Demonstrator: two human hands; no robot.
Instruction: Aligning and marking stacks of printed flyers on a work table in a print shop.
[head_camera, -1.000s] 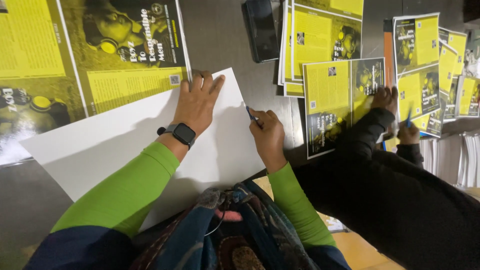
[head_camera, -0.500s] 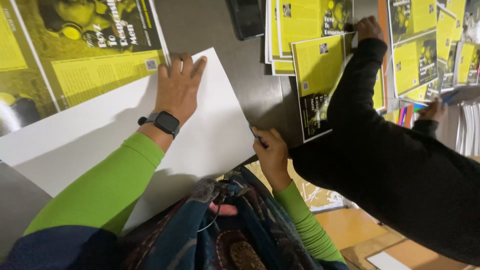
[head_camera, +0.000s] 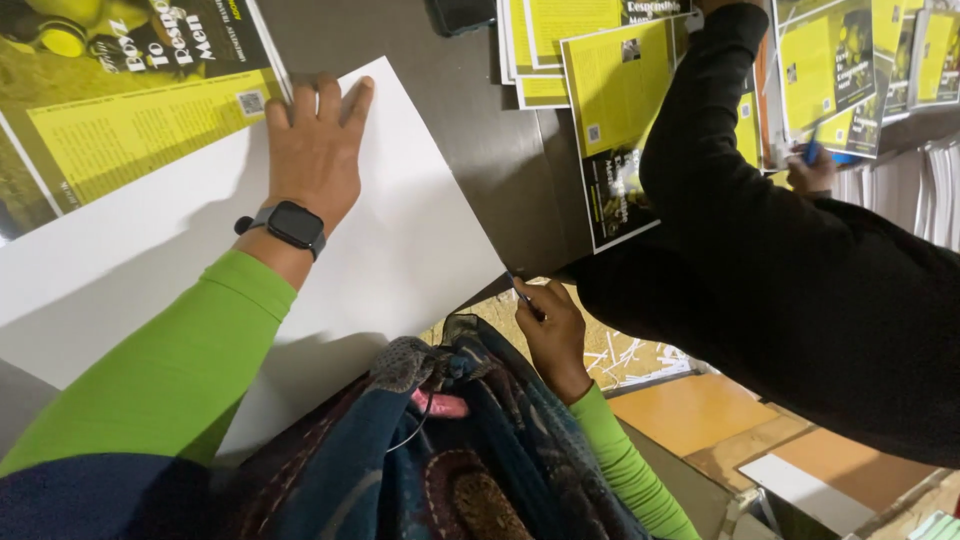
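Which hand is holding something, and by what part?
The right hand pinches a small dark blade or pen near its tip, at the white sheet's edge. The left hand holds nothing, lying flat on the sheet.

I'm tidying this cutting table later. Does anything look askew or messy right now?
Yes. The white sheet lies slanted under the left hand, its corner past the table edge by the right hand. Paper scraps litter the floor below, and the yellow posters overlap unevenly.
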